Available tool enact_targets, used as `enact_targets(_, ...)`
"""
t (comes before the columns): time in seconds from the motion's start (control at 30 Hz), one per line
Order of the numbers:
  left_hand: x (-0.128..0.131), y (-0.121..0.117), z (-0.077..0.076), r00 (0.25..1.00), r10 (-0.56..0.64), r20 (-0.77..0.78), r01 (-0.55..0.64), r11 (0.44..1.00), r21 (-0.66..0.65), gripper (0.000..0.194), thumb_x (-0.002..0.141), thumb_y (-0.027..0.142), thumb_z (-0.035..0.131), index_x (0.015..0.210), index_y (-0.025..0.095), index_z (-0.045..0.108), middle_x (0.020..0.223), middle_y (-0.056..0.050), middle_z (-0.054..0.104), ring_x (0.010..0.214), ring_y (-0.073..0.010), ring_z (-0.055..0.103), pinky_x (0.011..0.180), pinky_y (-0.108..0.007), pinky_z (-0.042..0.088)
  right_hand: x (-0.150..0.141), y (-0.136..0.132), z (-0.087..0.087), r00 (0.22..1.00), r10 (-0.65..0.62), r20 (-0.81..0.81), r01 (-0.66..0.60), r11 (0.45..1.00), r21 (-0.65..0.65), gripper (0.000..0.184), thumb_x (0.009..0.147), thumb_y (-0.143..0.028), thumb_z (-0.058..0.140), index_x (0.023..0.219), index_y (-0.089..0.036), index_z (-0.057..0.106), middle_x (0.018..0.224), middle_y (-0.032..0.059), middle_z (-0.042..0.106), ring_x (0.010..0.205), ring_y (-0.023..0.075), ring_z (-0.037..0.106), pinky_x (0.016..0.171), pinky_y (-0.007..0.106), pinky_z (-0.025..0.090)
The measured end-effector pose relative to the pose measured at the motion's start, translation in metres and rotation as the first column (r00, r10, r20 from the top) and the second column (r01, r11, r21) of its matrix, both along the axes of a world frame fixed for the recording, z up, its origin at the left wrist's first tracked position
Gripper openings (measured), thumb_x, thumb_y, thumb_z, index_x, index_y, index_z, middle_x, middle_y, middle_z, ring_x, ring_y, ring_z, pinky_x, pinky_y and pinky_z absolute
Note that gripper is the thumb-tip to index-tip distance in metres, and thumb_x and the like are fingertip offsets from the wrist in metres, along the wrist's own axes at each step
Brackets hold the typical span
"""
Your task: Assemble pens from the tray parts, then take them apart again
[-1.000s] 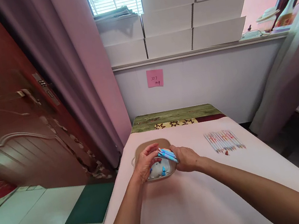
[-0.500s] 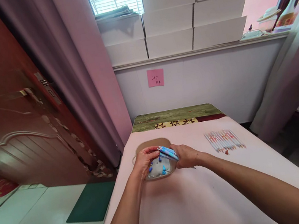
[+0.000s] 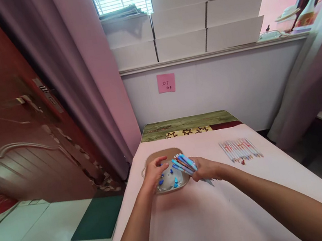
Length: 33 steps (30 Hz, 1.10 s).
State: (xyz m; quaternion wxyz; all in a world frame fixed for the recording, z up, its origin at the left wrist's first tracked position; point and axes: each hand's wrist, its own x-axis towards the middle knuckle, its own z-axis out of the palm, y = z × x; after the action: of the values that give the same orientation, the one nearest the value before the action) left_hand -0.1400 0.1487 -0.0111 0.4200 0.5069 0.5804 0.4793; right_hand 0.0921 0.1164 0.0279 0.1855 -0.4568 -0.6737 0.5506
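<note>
My right hand (image 3: 207, 168) is closed around a bundle of blue and white pens (image 3: 184, 163), whose capped ends fan out up and to the left over a tan bowl (image 3: 148, 163). My left hand (image 3: 154, 173) reaches into that bowl, fingers curled over the small blue caps (image 3: 175, 183) lying on its pale bottom. I cannot make out whether those fingers hold a cap. The bowl stands on the pink tablecloth (image 3: 215, 219).
A row of several pens (image 3: 241, 150) lies on the cloth to the right. Beyond the table's green far end are a white wall with a pink note (image 3: 166, 83) and stacked white boxes (image 3: 203, 9). A brown door and purple curtain stand left.
My right hand has drawn the pen bundle a little right and tilted it, so the pens fan out more. My left hand has let go of the bundle and dropped into the bowl.
</note>
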Motion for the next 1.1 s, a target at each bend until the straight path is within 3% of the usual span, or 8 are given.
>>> enact_targets(0.13,-0.008,-0.007,-0.005,0.994,-0.02,-0.105,0.02,1.0,0.001,0.036,0.057,0.038,0.074,0.085,0.015,0.073,0.081,-0.008,0.072,0.078,-0.0233,0.066,0.067,-0.032,0.05,0.034,-0.01,-0.02,0.886,-0.321,0.334,0.225,0.928,0.296,0.042,0.064,-0.014,0.057,0.104,-0.02,0.048,0.079,-0.0015,0.057,0.067,0.0141,0.051,0.057,0.023,0.032)
enact_targets(0.23,-0.011,-0.013,-0.01,0.987,-0.047,-0.155,0.049,0.999,0.008,0.036,0.059,0.043,0.07,0.082,0.016,0.072,0.084,-0.008,0.073,0.079,-0.0244,0.066,0.07,-0.033,0.051,0.068,-0.029,-0.047,0.602,-0.489,0.631,0.159,0.848,0.506,0.049,0.068,-0.009,0.055,0.115,-0.021,0.046,0.095,0.0052,0.06,0.079,0.0195,0.056,0.062,0.026,0.032)
enact_targets(0.3,-0.004,-0.017,-0.011,0.973,-0.06,-0.222,0.068,0.997,0.029,0.036,0.063,0.045,0.066,0.084,0.017,0.071,0.085,-0.008,0.073,0.08,-0.0247,0.066,0.069,-0.033,0.051,0.086,-0.042,-0.064,0.518,-0.486,0.704,0.091,0.849,0.52,0.053,0.071,-0.009,0.055,0.121,-0.022,0.044,0.104,0.0082,0.059,0.087,0.0218,0.057,0.065,0.028,0.033)
enact_targets(0.43,0.031,-0.028,-0.006,0.922,-0.114,-0.37,0.16,0.982,0.098,0.027,0.072,0.041,0.061,0.084,0.02,0.072,0.079,-0.005,0.073,0.073,-0.0234,0.066,0.068,-0.032,0.049,0.105,-0.054,-0.084,0.565,-0.495,0.66,0.066,0.824,0.562,0.059,0.08,-0.033,0.063,0.133,-0.023,0.039,0.118,0.0109,0.056,0.103,0.0254,0.055,0.079,0.032,0.037)
enact_targets(0.6,0.063,-0.039,0.0,0.858,-0.132,-0.496,0.283,0.928,0.243,0.016,0.076,0.032,0.06,0.082,0.023,0.071,0.087,-0.005,0.073,0.084,-0.0256,0.066,0.076,-0.033,0.049,0.12,-0.049,-0.09,0.695,-0.484,0.531,0.061,0.776,0.628,0.08,0.07,-0.061,0.069,0.135,-0.022,0.043,0.126,0.012,0.054,0.113,0.029,0.051,0.093,0.039,0.036)
enact_targets(0.67,0.06,-0.04,-0.001,0.815,-0.085,-0.573,0.302,0.907,0.295,0.015,0.077,0.031,0.06,0.084,0.023,0.07,0.094,-0.006,0.073,0.091,-0.0264,0.065,0.082,-0.035,0.048,0.131,-0.043,-0.091,0.678,-0.568,0.467,0.144,0.725,0.673,0.061,0.082,-0.056,0.058,0.132,-0.022,0.047,0.125,0.0104,0.055,0.114,0.0258,0.05,0.095,0.037,0.036)
enact_targets(0.83,0.041,-0.046,-0.013,0.716,0.045,-0.697,0.309,0.875,0.373,0.016,0.082,0.03,0.056,0.088,0.022,0.068,0.1,-0.007,0.071,0.096,-0.0263,0.065,0.083,-0.038,0.05,0.169,-0.019,-0.091,0.42,-0.78,0.465,0.442,0.623,0.645,0.03,0.093,-0.033,0.047,0.116,-0.019,0.059,0.109,0.0104,0.063,0.097,0.021,0.058,0.079,0.03,0.04)
enact_targets(1.1,0.046,-0.106,-0.04,0.573,0.271,-0.774,0.43,0.704,0.565,0.031,0.087,0.02,0.055,0.117,0.019,0.06,0.122,-0.014,0.063,0.116,-0.0286,0.056,0.099,-0.048,0.043,0.184,-0.015,-0.093,0.468,-0.756,0.458,0.425,0.647,0.633,0.025,0.089,-0.03,0.046,0.086,-0.019,0.067,0.09,0.0083,0.069,0.085,0.0213,0.061,0.07,0.03,0.038)
